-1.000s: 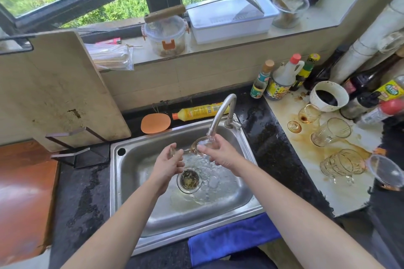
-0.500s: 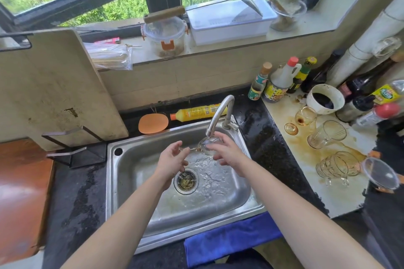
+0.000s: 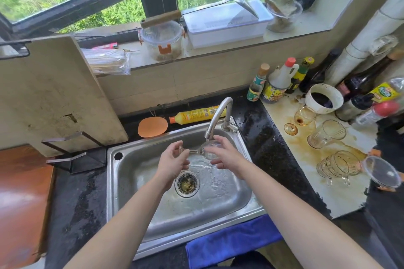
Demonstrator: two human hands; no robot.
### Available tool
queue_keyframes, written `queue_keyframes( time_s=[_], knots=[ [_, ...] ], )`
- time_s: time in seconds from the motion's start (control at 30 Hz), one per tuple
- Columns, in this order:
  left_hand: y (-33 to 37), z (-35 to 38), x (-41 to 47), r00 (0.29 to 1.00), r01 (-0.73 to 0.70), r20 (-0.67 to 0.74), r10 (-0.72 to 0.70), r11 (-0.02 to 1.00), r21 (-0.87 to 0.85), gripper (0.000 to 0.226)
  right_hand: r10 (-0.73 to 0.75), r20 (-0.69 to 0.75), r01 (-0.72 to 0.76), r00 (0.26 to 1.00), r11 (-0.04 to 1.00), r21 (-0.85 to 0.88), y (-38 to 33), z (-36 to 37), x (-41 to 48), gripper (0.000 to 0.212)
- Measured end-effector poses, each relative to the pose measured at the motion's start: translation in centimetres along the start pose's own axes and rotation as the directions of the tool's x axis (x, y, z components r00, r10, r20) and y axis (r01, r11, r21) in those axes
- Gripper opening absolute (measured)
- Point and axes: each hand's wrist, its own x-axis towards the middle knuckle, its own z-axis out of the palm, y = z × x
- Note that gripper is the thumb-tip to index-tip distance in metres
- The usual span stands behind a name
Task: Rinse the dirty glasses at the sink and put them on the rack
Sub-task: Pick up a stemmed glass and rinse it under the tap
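From beside the counter I see a stemmed glass (image 3: 208,148) held on its side right under the spout of the faucet (image 3: 218,113), over the twelve o'clock end of the steel sink (image 3: 113,183), with water running over it toward the drain. The left hand (image 3: 173,161) pinches the stem near the foot. The right hand (image 3: 228,155) has thumb and fingers curled round the bowl, so both hands grip the one glass. A slip is the trouble I'd expect: everything is wet and the bowl sits just beside the metal spout. A knock there or a drop onto the steel could chip it, and twisting bowl against stem could snap the thin stem. At three o'clock from the sink, on a counter stained with brown spill, wait a small stained goblet (image 3: 304,116), a tumbler (image 3: 326,134) and glass mugs (image 3: 338,165) lying on their sides, which might roll if an elbow brushed them. A black metal rack (image 3: 65,158) stands at nine o'clock, well apart, so the glass would be carried there dripping. The yellow detergent bottle (image 3: 196,113) lying at twelve o'clock bears a square code and print, and the sauce bottles (image 3: 275,85) at two o'clock have coloured labels. None of the writing is readable from here.
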Motion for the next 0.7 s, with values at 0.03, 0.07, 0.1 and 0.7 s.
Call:
queue_keyframes(
  time_s=[0.03, 0.07, 0.1, 0.7],
  knots=[
    [0.0, -0.1, 0.0, 1.0, 0.006, -0.004, -0.006, 1.0, -0.006, 0.048, -0.024, 0.014, 0.024, 1.0, 1.0, -0.003, 0.1, 0.1, -0.1, 0.073],
    [0.0, -0.2, 0.0, 1.0, 0.01, -0.008, -0.01, 1.0, -0.007, 0.046, -0.042, 0.019, 0.043, 0.999, 0.999, -0.01, 0.0, 0.2, -0.2, 0.075],
    [0.1, -0.4, 0.0, 1.0, 0.012, -0.011, -0.012, 1.0, -0.003, 0.045, -0.05, 0.02, 0.05, 0.999, 0.999, -0.017, 0.0, 0.2, -0.3, 0.073],
    [0.6, 0.1, 0.1, 0.999, 0.017, 0.032, -0.016, 0.999, -0.035, 0.041, -0.023, -0.007, 0.023, 1.0, 1.0, 0.008, -0.1, -0.2, -0.2, 0.062]
  ],
)
